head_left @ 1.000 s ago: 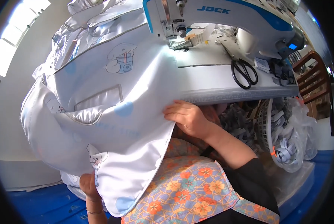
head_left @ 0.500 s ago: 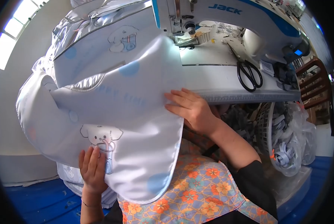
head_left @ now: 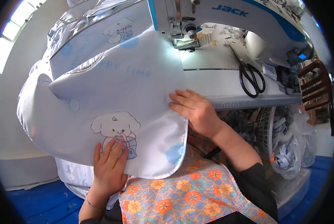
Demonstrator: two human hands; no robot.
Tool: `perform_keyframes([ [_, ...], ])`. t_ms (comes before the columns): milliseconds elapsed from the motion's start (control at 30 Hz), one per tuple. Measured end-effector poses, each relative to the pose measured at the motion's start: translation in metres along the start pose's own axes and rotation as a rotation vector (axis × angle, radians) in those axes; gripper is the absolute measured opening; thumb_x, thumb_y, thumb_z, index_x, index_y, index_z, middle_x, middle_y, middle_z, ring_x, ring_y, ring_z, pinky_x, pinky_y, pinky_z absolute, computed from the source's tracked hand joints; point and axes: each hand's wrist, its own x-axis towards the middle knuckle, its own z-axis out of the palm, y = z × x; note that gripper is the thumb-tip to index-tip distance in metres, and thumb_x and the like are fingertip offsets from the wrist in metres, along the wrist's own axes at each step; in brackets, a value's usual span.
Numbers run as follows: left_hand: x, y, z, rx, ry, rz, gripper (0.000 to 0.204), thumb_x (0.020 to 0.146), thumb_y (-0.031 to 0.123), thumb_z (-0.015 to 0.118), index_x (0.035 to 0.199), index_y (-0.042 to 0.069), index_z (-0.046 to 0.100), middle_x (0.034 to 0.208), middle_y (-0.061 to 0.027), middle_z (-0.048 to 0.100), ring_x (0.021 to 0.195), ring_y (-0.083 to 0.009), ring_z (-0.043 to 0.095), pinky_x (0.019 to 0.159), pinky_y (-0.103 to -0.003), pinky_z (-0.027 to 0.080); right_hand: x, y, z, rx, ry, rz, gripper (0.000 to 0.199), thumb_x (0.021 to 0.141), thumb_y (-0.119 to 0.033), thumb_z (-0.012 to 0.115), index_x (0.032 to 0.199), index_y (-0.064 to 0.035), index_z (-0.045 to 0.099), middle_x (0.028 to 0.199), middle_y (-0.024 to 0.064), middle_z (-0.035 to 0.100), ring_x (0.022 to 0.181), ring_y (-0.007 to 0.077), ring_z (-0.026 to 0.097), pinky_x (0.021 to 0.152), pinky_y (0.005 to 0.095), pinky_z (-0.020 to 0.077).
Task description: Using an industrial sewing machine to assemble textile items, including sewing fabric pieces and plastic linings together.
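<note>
A large white cloth [head_left: 88, 123] printed with cartoon dogs and pale blue dots spreads before me, its upper right part running up under the needle area of a sewing machine [head_left: 249, 22]. My left hand [head_left: 111, 162] lies flat on the cloth over a printed dog, fingers spread. Near the right edge, by the table's front rim, my right hand [head_left: 197, 110] rests on the cloth with its fingers stretched out and its thumb hidden. A lamp lights the cloth's corner beside the presser foot [head_left: 182, 42].
Black scissors [head_left: 252, 79] lie on the white table [head_left: 211, 80], behind a ruler strip [head_left: 245, 102] along its front edge. Below at right, a white basket [head_left: 266, 128] holds fabric scraps beside a clear plastic bag [head_left: 301, 138]. A wooden chair [head_left: 316, 80] stands far right.
The cloth's lower part has moved up and right, smoothing out around the lower dog print. My left hand has shifted right and slightly up; my right hand has barely moved.
</note>
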Motion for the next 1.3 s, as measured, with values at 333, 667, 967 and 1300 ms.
perform_keyframes([
  [333,0.182,0.011,-0.036,-0.787,0.039,0.537,0.071,0.09,0.051,0.065,0.132,-0.005,0.056,0.143,-0.0256,0.05,0.134,-0.0438,0.046,0.114,-0.054,0.033,0.007,0.007,0.009,-0.072,0.076,0.091,0.03,0.081,-0.012,0.064,0.108,-0.0019,0.071,0.12,0.0144,0.069,0.116,0.0328,0.063,0.101,0.044,0.0502],
  [667,0.225,0.0,0.058,-0.265,0.287,0.103,0.053,0.087,0.009,0.062,0.14,0.003,0.054,0.151,-0.0191,0.045,0.139,-0.039,0.042,0.117,-0.048,0.031,-0.139,0.039,-0.071,0.157,0.744,0.521,0.012,0.096,-0.002,0.059,0.107,-0.0017,0.064,0.106,0.0094,0.066,0.094,0.0198,0.064,0.086,0.0315,0.052],
  [967,0.265,-0.016,0.075,-0.565,0.31,-0.049,0.019,0.099,0.011,0.058,0.112,-0.001,0.063,0.119,-0.0123,0.065,0.105,-0.0223,0.061,0.096,-0.032,0.046,-0.384,0.07,-0.282,-0.11,0.831,1.581,0.017,0.094,-0.015,0.065,0.1,0.001,0.07,0.086,0.0093,0.073,0.075,0.0151,0.069,0.067,0.0281,0.0542],
  [1300,0.262,-0.02,0.081,-0.63,0.438,-0.061,0.02,0.102,0.009,0.054,0.114,-0.003,0.064,0.115,-0.009,0.064,0.106,-0.0176,0.059,0.095,-0.029,0.046,-0.423,0.027,-0.272,-0.678,-0.17,1.814,0.014,0.081,-0.02,0.074,0.085,-0.0067,0.074,0.091,0.0181,0.07,0.087,0.038,0.067,0.077,0.045,0.0533],
])
